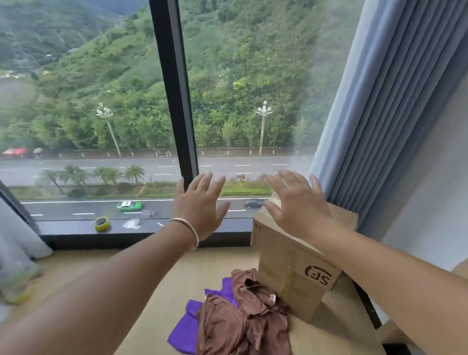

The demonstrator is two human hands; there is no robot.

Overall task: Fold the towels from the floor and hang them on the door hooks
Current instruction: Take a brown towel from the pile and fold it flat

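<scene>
Two towels [239, 325], perhaps; two hands [246, 204].

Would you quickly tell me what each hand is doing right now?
Left hand: open, fingers spread, holding nothing.
Right hand: open, fingers spread, holding nothing.

A crumpled brown towel [239, 328] lies over a vivid purple towel [183, 332] on a pale, light-wood floor [145, 352]; beside them, a tan cardboard box [288, 274] carries a dark printed logo; a silver-toned bracelet [188, 228] circles the left wrist; a roll of yellow-green tape [102, 224] sits on the black window sill [71, 226]; a black window frame [173, 84] divides green hillside; grey-blue pleated curtains [393, 80] hang at right; a green-and-white car [129, 205] crosses the grey road [62, 210].
</scene>
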